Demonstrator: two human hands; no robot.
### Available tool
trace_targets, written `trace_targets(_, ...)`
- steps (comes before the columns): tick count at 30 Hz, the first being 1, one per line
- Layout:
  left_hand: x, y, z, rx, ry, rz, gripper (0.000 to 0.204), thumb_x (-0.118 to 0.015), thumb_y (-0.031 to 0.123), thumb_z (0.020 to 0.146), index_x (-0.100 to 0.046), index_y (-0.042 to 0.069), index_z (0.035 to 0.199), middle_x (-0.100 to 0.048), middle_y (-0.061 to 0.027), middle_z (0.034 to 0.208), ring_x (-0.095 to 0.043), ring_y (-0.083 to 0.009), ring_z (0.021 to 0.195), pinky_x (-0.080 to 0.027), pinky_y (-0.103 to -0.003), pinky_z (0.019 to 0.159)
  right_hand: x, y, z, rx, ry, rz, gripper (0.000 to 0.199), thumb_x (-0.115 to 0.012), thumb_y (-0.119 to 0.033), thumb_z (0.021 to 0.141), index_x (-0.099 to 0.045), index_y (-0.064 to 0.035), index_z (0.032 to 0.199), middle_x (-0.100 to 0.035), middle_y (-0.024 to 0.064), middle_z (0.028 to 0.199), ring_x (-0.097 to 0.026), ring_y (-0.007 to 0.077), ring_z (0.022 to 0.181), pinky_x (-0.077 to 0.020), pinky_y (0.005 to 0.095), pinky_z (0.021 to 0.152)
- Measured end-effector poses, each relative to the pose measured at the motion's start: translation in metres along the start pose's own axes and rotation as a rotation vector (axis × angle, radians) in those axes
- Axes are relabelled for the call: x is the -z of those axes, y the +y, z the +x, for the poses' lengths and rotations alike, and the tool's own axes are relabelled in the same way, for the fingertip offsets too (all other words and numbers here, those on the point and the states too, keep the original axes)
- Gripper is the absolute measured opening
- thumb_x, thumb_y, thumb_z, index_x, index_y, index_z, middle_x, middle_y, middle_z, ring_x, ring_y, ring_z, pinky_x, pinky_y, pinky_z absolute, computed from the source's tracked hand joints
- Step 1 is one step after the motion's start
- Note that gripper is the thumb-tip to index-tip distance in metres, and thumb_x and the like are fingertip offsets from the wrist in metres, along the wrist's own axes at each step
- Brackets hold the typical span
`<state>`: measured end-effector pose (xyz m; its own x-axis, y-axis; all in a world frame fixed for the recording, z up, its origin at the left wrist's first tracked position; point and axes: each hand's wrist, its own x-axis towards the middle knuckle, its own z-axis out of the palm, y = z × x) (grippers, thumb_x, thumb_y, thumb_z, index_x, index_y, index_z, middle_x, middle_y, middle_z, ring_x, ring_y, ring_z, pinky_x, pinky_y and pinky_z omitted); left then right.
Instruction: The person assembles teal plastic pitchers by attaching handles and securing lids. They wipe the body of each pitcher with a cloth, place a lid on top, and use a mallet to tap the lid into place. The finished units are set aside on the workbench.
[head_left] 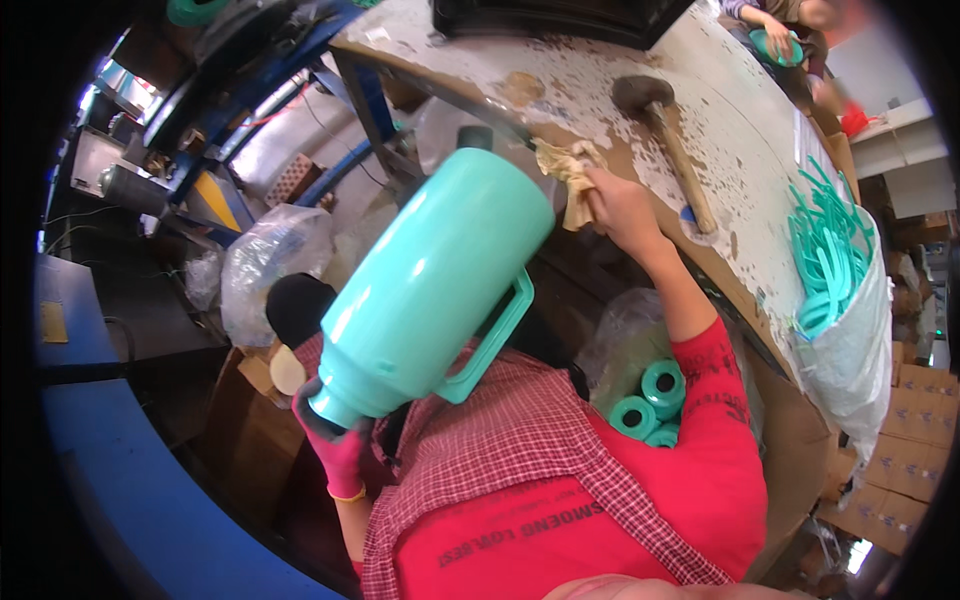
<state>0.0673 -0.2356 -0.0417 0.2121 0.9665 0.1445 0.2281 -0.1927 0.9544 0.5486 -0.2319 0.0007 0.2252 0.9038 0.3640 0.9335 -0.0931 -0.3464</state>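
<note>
A glossy turquoise thermos flask (430, 270) with a side handle (490, 345) is held tilted in front of my body, its narrow neck toward the lower left and its wide end up to the right. My left hand (335, 445), in a pink and dark glove, is closed around the neck. My bare right hand (622, 212) pinches a crumpled, pale yellow cloth (570, 185) near the flask's wide end. The cloth appears slightly apart from the flask, beside the workbench edge.
A wooden-handled mallet (672, 150) lies on the worn white workbench (740, 200). Turquoise strips (830, 250) fill a white sack (850, 370) at right. Several turquoise parts (660, 385) sit in a plastic-lined box below. Another person's hand (778, 38) holds a turquoise piece at far right.
</note>
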Motion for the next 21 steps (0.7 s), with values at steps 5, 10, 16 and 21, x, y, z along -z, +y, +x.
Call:
trace_targets(5, 0.012, -0.015, 0.006, 0.253, 0.087, -0.355, 0.072, -0.067, 0.045, 0.087, -0.037, 0.010, 0.143, -0.051, -0.0098, 0.126, -0.055, -0.0217, 0.108, -0.051, -0.033, 0.084, -0.012, -0.016, 0.023, -0.001, 0.414, 0.246, 0.032, -0.059, 0.002, 0.082, -0.064, -0.0012, 0.114, -0.065, 0.0190, 0.097, -0.065, 0.0386, 0.087, -0.0524, 0.0413, 0.076)
trace_targets(10, 0.011, -0.008, 0.008, 0.341, 0.130, -0.415, 0.072, -0.067, 0.043, 0.085, -0.037, 0.010, 0.142, -0.055, -0.0087, 0.115, -0.059, -0.0178, 0.085, -0.050, -0.028, 0.064, -0.019, -0.118, 0.034, 0.136, 0.170, 0.379, 0.032, -0.064, 0.002, 0.077, -0.063, -0.0038, 0.108, -0.065, 0.0179, 0.101, -0.065, 0.0368, 0.091, -0.0537, 0.0405, 0.083)
trace_targets(16, 0.000, -0.001, 0.020, 0.478, 0.130, -0.474, 0.074, -0.070, 0.039, 0.080, -0.038, 0.009, 0.139, -0.056, -0.0085, 0.106, -0.058, -0.0155, 0.074, -0.046, -0.024, 0.056, -0.037, -0.125, 0.028, 0.260, -0.425, 0.428, 0.014, -0.066, -0.008, 0.081, -0.057, -0.0072, 0.092, -0.063, 0.0176, 0.092, -0.065, 0.0353, 0.088, -0.0525, 0.0442, 0.077)
trace_targets(21, 0.006, -0.001, 0.030, 0.240, 0.104, -0.419, 0.069, -0.068, 0.039, 0.083, -0.042, 0.008, 0.140, -0.054, -0.0079, 0.118, -0.059, -0.0165, 0.089, -0.049, -0.024, 0.064, -0.042, -0.079, 0.060, 0.485, -0.144, 0.459, 0.015, -0.064, -0.005, 0.082, -0.063, -0.0078, 0.096, -0.066, 0.0155, 0.095, -0.066, 0.0336, 0.086, -0.0523, 0.0423, 0.076)
